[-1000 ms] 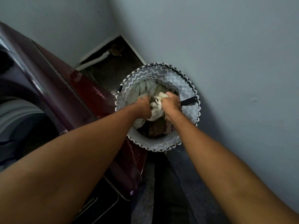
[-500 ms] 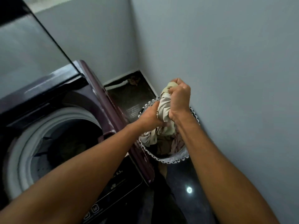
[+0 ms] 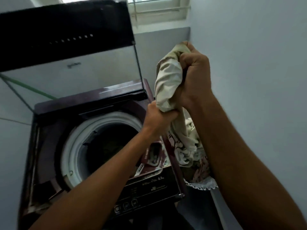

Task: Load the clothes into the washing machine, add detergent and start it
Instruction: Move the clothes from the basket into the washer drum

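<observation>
Raised higher, two hands grip one cloth.

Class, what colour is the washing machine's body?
Dark maroon washing machine, with a white ring around the drum; the head view shows it.

A white-framed window with pale horizontal and vertical bars sits at twelve o'clock, bright against the room. Below it runs a grey painted wall band. A plain pale blue-grey wall fills the side from one to four o'clock. At nine o'clock, a thin green line crosses the pale tiled wall diagonally.
</observation>
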A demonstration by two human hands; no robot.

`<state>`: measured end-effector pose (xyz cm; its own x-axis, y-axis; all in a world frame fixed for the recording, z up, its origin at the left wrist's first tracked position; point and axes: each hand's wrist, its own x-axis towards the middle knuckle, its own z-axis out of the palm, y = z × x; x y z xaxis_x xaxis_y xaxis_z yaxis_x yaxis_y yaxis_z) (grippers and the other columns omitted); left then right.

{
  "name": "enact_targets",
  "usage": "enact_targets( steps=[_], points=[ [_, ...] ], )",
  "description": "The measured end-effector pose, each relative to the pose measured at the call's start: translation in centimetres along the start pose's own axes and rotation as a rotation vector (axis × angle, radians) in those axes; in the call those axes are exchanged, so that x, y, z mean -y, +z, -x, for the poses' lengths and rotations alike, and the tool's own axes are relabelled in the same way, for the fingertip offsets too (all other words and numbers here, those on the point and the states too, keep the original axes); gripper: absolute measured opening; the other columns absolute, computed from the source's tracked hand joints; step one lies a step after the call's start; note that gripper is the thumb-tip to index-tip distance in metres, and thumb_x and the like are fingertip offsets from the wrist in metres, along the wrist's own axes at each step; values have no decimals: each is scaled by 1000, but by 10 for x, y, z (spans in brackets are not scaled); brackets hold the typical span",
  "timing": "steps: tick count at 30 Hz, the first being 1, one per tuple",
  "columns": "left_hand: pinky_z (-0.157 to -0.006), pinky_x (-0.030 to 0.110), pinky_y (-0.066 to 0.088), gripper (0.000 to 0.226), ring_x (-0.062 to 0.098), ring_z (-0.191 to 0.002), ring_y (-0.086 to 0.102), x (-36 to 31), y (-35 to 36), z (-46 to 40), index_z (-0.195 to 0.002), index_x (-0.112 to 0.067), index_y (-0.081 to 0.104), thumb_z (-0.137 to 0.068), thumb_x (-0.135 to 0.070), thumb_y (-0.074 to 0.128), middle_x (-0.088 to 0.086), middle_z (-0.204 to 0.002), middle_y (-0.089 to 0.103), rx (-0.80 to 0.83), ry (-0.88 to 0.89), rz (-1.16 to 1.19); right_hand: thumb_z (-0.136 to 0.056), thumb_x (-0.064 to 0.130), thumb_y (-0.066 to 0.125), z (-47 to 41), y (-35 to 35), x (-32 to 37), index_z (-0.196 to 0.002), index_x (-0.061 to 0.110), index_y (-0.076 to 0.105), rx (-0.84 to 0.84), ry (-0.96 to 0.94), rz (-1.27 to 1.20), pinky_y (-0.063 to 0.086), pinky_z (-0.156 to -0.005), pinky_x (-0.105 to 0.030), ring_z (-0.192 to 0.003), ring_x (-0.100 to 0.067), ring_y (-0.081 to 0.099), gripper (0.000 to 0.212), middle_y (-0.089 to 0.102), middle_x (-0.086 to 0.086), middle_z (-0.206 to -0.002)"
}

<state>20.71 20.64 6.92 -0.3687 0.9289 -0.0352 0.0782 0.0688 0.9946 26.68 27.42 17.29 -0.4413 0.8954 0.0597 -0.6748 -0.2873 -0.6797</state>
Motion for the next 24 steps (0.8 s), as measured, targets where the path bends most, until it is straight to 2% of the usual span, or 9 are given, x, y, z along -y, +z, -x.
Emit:
enact_targets(
  steps=[3,5,7,9,11,13,16,20,24],
  points=[
    [-62,47,55,17,16,-67,59,-7,-46,7,-66,-34,67,-50,-32,63,-13,-66,63,-156,41,16,-70,-10,33,-7,20,-28,-68,10,40,76,68,68,46,-52,-24,-49,-14,52,21,49,-2,-54],
    [-54,34,49,13,10,-59,53,-11,-73,14,-66,-24,61,-54,-18,64,-16,-60,59,-268,78,52,-65,-6,37,-13,29,-47,-73,5,46,96,130,87,46,-62,-29,-58,-21,54,17,51,-9,-65],
    [-47,28,36,14,10,-55,43,-14,-100,19,-61,-1,55,-55,-12,60,-9,-55,50,-401,115,91,-61,-5,41,-18,37,-69,-87,-3,55,112,214,149,46,-71,-35,-71,-28,55,30,55,-14,-80],
    [-45,39,28,22,18,-60,34,-11,-126,22,-60,11,49,-57,-9,57,3,-60,42,-498,137,140,-64,-5,43,-19,45,-93,-110,-14,55,121,294,243,47,-74,-39,-84,-33,54,49,57,-20,-95],
    [-46,47,25,20,23,-62,28,0,-146,25,-58,11,39,-61,-3,53,6,-63,36,-547,110,198,-69,-6,44,-18,49,-116,-118,-13,54,137,374,310,49,-69,-38,-84,-32,53,51,55,-20,-100],
    [-47,47,24,21,24,-62,26,17,-162,31,-60,10,36,-62,-3,52,7,-63,35,-582,33,218,-76,-11,43,-18,50,-140,-109,-4,56,167,445,354,50,-67,-38,-82,-30,54,37,56,-18,-96],
    [-51,48,30,20,23,-64,32,55,-180,39,-64,7,44,-62,-9,55,8,-66,40,-644,-149,207,-81,-16,46,-16,44,-172,-86,6,59,184,541,483,55,-68,-39,-74,-24,61,26,62,-11,-79],
    [-56,40,42,12,24,-65,48,98,-199,49,-68,-12,60,-59,-20,61,8,-64,50,-766,-515,303,-86,-6,56,-9,17,-207,-85,12,61,226,672,770,53,-65,-37,-78,-28,62,19,65,-12,-81],
    [-61,36,59,19,23,-74,65,130,-204,54,-100,-5,63,-82,-6,58,10,-79,65,-633,-770,325,-88,-1,56,-2,-8,-226,-89,11,64,243,739,958,49,-60,-35,-80,-26,58,15,62,-10,-80]
  ],
)
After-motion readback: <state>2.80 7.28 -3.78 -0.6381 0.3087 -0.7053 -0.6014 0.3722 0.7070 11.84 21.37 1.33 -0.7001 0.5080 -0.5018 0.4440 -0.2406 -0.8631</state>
